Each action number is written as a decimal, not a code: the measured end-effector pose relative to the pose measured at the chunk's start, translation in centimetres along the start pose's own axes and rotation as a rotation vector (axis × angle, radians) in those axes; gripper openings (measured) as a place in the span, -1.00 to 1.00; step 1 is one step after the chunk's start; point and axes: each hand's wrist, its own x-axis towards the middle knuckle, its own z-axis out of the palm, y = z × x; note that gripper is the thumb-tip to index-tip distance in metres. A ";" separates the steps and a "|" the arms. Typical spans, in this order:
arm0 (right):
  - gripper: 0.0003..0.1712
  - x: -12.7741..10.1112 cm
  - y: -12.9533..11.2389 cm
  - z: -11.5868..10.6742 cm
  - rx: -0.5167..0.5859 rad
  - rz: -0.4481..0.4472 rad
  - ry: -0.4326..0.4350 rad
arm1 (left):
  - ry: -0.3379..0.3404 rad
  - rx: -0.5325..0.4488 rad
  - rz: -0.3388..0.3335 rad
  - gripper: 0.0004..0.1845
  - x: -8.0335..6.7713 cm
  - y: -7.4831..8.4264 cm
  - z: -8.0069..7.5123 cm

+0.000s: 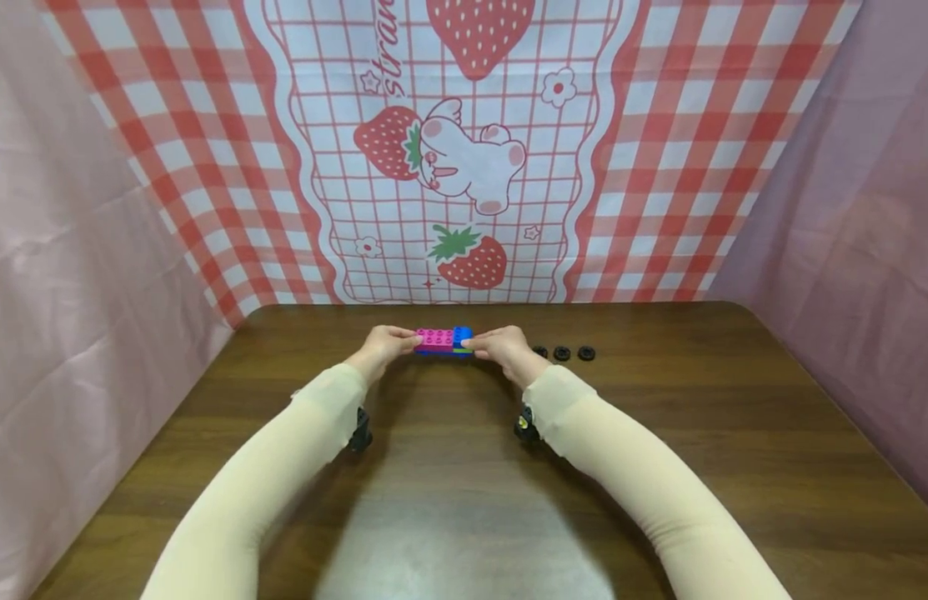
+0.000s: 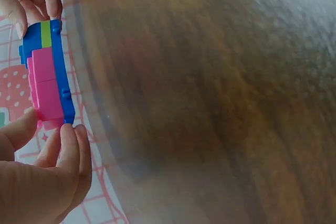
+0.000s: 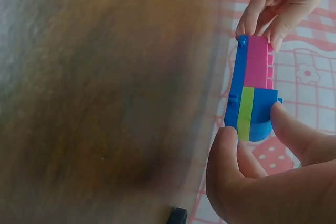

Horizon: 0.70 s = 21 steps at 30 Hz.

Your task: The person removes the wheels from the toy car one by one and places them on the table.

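We see the brick assembly (image 1: 443, 340), pink and blue with a green strip, held just above the table (image 1: 464, 500) near its far edge. The left hand (image 1: 386, 346) pinches its pink end, the right hand (image 1: 501, 346) its blue end. 3 black wheels (image 1: 562, 353) lie right of them; the near surface is open.

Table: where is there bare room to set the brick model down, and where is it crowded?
Bare wood lies on the table near its front edge and between the sleeves. Crowded: the back edge, where both hands hold the model, with three black wheels just right of it.
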 end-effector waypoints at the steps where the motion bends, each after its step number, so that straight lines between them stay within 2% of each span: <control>1: -0.50 0.0 0.1 0.1 -0.012 0.013 0.003 | -0.002 0.015 -0.005 -0.58 0.1 -0.2 -0.1; 8: -0.39 0.3 0.4 0.8 -0.066 0.060 0.037 | -0.010 0.097 -0.038 -0.58 0.2 -0.7 -0.2; 11: -0.34 0.6 0.4 1.2 -0.087 0.069 0.074 | -0.014 0.117 -0.043 -0.59 0.9 -1.1 -0.1; 12: -0.33 0.6 0.4 1.3 -0.095 0.072 0.084 | -0.034 0.099 -0.001 -0.60 2.4 -2.4 -0.5; 14: -0.32 0.7 0.4 1.3 -0.108 0.074 0.092 | -0.041 0.122 -0.004 -0.60 3.2 -2.9 -0.5; 15: -0.32 0.7 0.4 1.2 -0.112 0.075 0.091 | -0.046 0.130 0.014 -0.63 4.6 -4.0 -0.7; 18: -0.32 0.6 0.5 1.0 -0.111 0.075 0.075 | -0.047 0.148 0.023 -0.62 4.3 -4.0 -0.7; 19: -0.32 0.7 0.5 1.0 -0.110 0.072 0.070 | -0.033 0.179 -0.024 -0.61 3.2 -3.1 -0.5; 20: -0.32 0.7 0.6 1.0 -0.105 0.071 0.063 | -0.045 0.167 -0.006 -0.61 3.1 -3.2 -0.5; 21: -0.31 0.7 0.5 1.0 -0.103 0.074 0.059 | -0.062 0.152 0.027 -0.62 4.3 -4.2 -0.9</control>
